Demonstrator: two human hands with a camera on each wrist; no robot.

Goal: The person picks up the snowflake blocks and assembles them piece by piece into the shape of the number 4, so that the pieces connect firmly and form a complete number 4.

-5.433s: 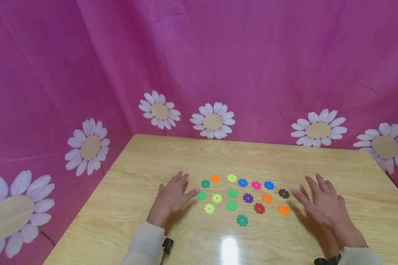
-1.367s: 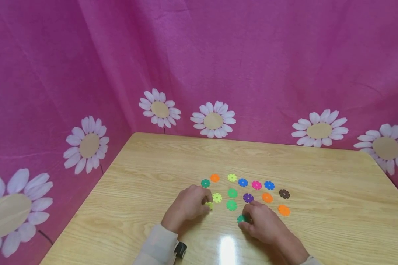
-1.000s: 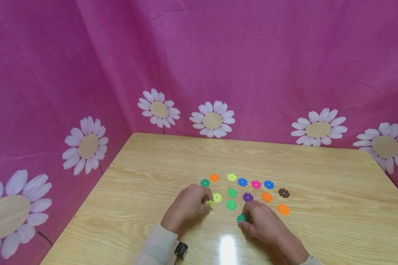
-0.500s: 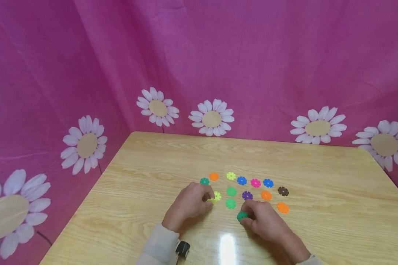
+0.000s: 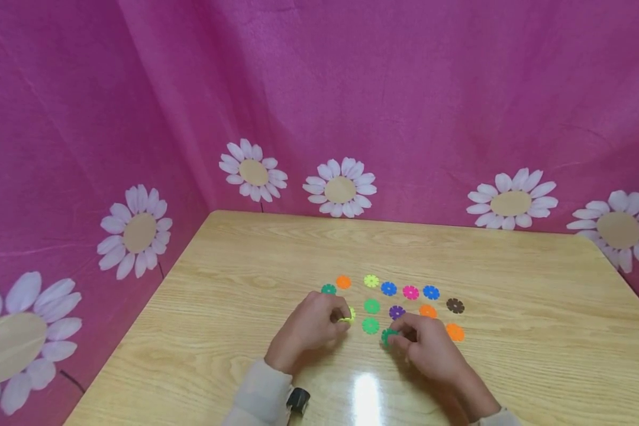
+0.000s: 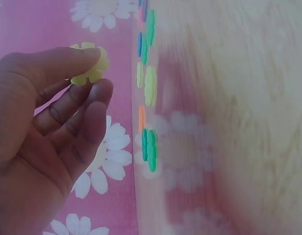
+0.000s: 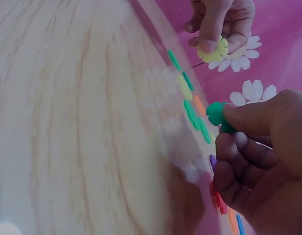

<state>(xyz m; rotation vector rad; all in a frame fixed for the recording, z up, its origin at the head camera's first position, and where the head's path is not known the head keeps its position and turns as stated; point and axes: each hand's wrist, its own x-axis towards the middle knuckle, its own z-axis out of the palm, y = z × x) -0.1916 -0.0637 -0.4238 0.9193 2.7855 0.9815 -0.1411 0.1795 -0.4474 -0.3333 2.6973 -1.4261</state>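
My left hand (image 5: 311,324) pinches a yellow notched plastic disc (image 6: 93,77) between thumb and fingers, holding it above the table. Only its edge shows in the head view; the wrist views show its petal-like notches. To the right, my right hand (image 5: 431,346) pinches a dark green notched disc (image 7: 216,113) by its edge, also raised off the wood. The two held discs are apart. Between the hands lie two light green discs (image 5: 370,325). A purple disc (image 5: 396,312) lies just beyond my right fingers. In the right wrist view a red disc (image 7: 218,199) shows; my right hand hides it from the head camera.
More discs lie flat on the wooden table (image 5: 245,254): a brown disc (image 5: 455,305), a pink disc (image 5: 410,292), an orange disc (image 5: 455,332), blue ones and others. A magenta curtain (image 5: 404,89) with printed daisies borders the table's back and left.
Earlier both hands were spread beside the discs, holding nothing. They came inward and took the yellow and dark green discs. Over the last second both rose slightly with the discs, away from the near edge.
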